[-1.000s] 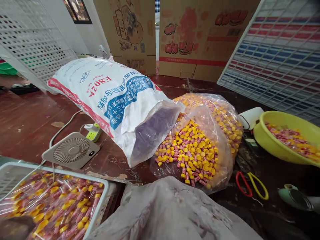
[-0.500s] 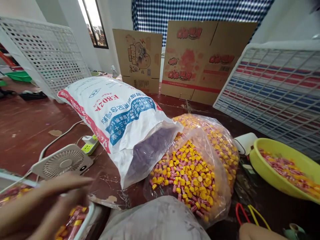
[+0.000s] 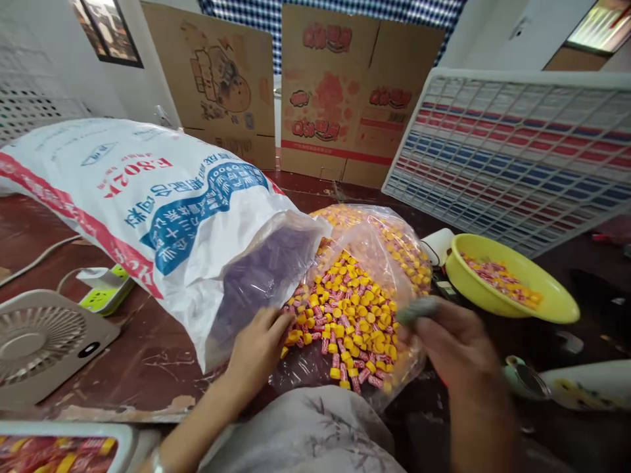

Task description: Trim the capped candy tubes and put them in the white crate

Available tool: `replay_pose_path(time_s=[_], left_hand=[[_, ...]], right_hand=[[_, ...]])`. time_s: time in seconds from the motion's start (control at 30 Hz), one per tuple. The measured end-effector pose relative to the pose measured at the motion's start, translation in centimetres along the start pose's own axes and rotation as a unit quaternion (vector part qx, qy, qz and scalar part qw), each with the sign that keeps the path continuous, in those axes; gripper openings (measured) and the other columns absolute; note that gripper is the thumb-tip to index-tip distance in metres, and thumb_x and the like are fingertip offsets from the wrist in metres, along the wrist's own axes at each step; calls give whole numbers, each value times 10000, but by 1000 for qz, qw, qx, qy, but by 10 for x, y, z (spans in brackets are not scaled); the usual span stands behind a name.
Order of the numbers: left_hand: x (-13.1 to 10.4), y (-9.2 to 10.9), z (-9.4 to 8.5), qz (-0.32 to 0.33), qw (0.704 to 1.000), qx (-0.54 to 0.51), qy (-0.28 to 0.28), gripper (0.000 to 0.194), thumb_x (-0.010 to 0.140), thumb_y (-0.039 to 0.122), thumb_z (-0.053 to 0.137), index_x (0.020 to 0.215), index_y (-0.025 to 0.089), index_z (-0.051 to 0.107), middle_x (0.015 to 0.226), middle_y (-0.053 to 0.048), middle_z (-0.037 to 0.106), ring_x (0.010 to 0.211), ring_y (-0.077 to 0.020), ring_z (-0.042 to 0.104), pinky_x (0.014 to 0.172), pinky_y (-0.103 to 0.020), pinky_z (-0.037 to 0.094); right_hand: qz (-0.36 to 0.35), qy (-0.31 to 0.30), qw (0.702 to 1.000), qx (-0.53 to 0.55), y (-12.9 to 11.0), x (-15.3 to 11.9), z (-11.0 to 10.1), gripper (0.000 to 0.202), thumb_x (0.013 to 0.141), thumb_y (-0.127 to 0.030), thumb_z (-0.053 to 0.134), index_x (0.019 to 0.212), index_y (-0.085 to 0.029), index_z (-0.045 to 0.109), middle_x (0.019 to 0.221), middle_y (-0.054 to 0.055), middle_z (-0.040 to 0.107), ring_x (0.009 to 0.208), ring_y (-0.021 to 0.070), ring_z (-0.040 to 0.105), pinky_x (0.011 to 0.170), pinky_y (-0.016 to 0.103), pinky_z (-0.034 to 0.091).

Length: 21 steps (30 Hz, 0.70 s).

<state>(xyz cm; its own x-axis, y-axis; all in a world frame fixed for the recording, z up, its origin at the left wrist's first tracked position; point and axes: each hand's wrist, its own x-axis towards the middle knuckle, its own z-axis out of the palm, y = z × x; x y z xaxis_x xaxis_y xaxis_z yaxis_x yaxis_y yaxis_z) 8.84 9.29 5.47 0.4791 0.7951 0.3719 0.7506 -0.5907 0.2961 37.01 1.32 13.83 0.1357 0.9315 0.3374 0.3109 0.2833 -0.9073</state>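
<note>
Checked cloth (image 3: 244, 16) hangs behind two cardboard panels (image 3: 315, 98) at the back of our dark red table (image 3: 162, 341), with a wire rack (image 3: 493, 157) of striped stuff leaning at the right. Before us we have a clear bag (image 3: 394, 223), and the yellow-capped tubes (image 3: 355, 309) lie heaped in its open mouth. To its left our big white sack (image 3: 197, 197) lies on its side, its mouth gaping towards the tubes.

Our left hand (image 3: 259, 345) reaches in beside the sack's mouth, fingers bent, their tips at the near left edge of the heap; we cannot tell whether they pinch any tubes. Our right hand (image 3: 458, 335), blurred, has its fingers closed on a grey-green thing (image 3: 417, 310) at the heap's right side. Beyond that hand, we see a yellow bowl (image 3: 513, 282) holding more tubes. Down on our left are a fan (image 3: 49, 341) and a green power strip (image 3: 106, 292).
</note>
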Motion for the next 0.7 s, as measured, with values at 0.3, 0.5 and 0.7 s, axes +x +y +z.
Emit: replay_pose_path(time_s=[0.3, 0.5, 0.7], left_hand=[[-4, 40, -18, 20, 934, -227, -273, 373, 1025, 357, 421, 924, 210, 748, 814, -20, 745, 721, -154, 683, 666, -227, 552], [-170, 0, 3, -157, 881, -297, -334, 440, 996, 466, 360, 1276, 349, 679, 1352, 11, 668, 1226, -229, 641, 1066, -374, 510], [-208, -30, 33, -288, 900, -213, -249, 434, 916, 473, 421, 1041, 274, 787, 1072, -67, 766, 1006, -296, 722, 899, -385, 588]], right_hand=[[131, -421, 898, 1, 35, -85, 43, 531, 964, -653, 448, 1147, -237, 721, 1175, 74, 713, 1153, 250, 627, 1034, 364, 467], [332, -319, 885, -78, 103, -164, 16, 569, 972, -625, 431, 1326, -232, 640, 1355, 111, 635, 1260, 298, 578, 1089, 444, 426], [257, -264, 921, -123, 146, -172, 31, 461, 878, -405, 612, 1300, -226, 663, 1348, 116, 646, 1284, 329, 562, 1116, 506, 394]])
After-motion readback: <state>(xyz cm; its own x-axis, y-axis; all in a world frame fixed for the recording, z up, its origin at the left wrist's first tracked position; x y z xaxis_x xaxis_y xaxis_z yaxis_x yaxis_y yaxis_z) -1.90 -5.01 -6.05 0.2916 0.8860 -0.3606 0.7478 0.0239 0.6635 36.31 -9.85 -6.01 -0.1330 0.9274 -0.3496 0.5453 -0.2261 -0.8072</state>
